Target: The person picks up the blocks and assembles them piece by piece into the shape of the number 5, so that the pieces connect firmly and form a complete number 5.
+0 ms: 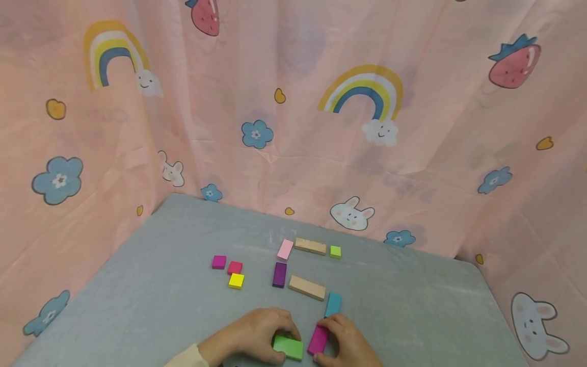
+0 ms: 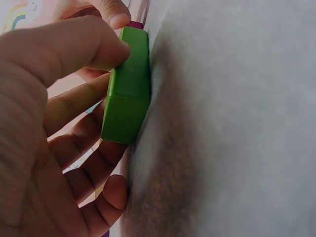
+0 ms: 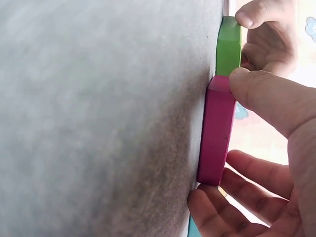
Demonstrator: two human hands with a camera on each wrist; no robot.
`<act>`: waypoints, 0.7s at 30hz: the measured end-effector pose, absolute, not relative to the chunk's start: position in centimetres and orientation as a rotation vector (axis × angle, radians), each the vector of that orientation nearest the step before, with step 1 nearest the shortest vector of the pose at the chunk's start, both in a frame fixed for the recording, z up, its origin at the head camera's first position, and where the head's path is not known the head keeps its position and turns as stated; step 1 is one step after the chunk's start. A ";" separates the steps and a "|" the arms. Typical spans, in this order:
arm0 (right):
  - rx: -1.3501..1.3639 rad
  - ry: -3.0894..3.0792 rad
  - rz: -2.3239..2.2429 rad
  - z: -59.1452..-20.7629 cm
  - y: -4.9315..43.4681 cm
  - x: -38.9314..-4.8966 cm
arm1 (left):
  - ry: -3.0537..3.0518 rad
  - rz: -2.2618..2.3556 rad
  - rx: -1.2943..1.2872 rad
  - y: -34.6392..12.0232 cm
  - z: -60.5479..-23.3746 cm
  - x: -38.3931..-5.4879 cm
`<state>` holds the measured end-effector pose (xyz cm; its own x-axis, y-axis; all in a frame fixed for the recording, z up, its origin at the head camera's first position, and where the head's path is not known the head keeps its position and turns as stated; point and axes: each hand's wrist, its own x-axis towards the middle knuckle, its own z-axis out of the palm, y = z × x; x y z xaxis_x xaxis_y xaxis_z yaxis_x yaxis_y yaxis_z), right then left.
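Near the front of the grey table, my left hand [image 1: 259,334] pinches a green block [image 1: 289,347] between thumb and fingers. The left wrist view shows the thumb on one long side of that green block [image 2: 129,84], which lies at the table surface. Just to its right, my right hand [image 1: 346,344] holds a magenta block [image 1: 318,340] by its two ends. In the right wrist view the thumb is at the near end of the magenta block [image 3: 216,131] and fingertips are at the other. A blue block [image 1: 333,304] lies right beyond it.
Beyond the hands lie two plain wooden blocks [image 1: 307,287], a purple block [image 1: 279,274], a pink block [image 1: 285,250] and a small lime block [image 1: 336,252]. Small magenta [image 1: 218,262], red [image 1: 235,267] and yellow blocks [image 1: 236,281] sit at left. A patterned pink curtain [image 1: 302,168] surrounds the table [image 1: 412,306].
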<state>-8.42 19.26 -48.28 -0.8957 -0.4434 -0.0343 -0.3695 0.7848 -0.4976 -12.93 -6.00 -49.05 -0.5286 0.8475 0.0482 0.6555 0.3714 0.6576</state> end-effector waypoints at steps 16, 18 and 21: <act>-0.537 2.757 -0.725 -48.0 19.1 -8.7 | 2.433 1.068 1.254 -7.6 -49.2 -13.0; -0.526 2.753 -0.724 -48.0 19.1 -8.7 | 2.451 1.084 1.221 -7.9 -49.2 -13.1; -0.510 2.749 -0.720 -47.9 19.0 -8.7 | 2.494 1.096 1.168 -8.6 -49.2 -13.2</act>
